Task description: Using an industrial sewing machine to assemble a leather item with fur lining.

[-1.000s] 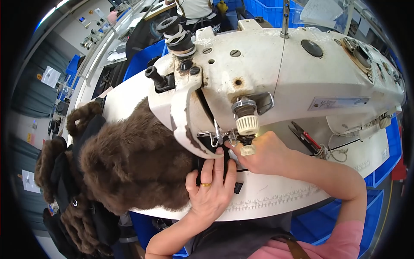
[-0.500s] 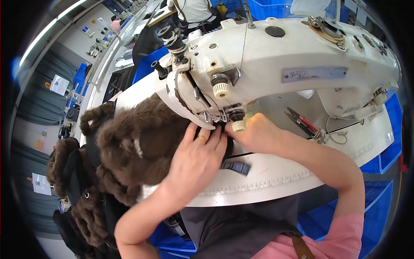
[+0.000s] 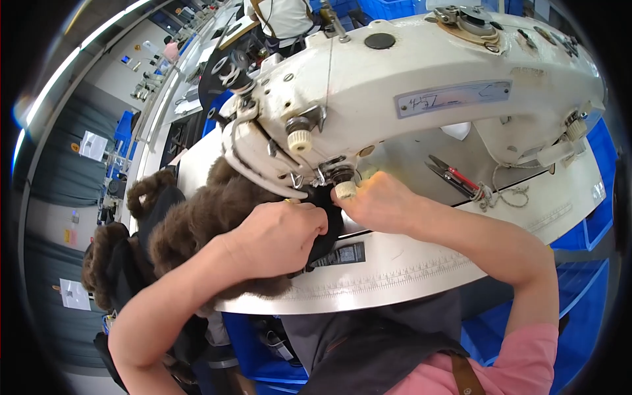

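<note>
A brown fur piece with black fabric (image 3: 217,214) lies bunched on the bed of a white sewing machine (image 3: 368,79). My left hand (image 3: 280,234) is closed on its black edge, fingers curled under and knuckles up, just in front of the needle area. On the other side of the needle, my right hand (image 3: 378,201) pinches the same black fabric (image 3: 322,204), beside a cream tension knob (image 3: 345,190). The needle and presser foot are mostly hidden behind the machine head. A small dark label strip (image 3: 342,255) sticks out from the fabric, flat on the white table (image 3: 388,280).
Red-handled thread snips (image 3: 454,174) lie under the machine arm, beside a knotted cord (image 3: 510,196). More fur and black pieces (image 3: 108,263) hang off the table's left side. Blue bins (image 3: 573,309) stand below. Another person (image 3: 283,23) sits beyond the machine.
My left hand has gone from fingers laid flat on the fur to a closed grip, its elbow swinging out left. The fur has bunched up and folded. The whole view has shifted slightly.
</note>
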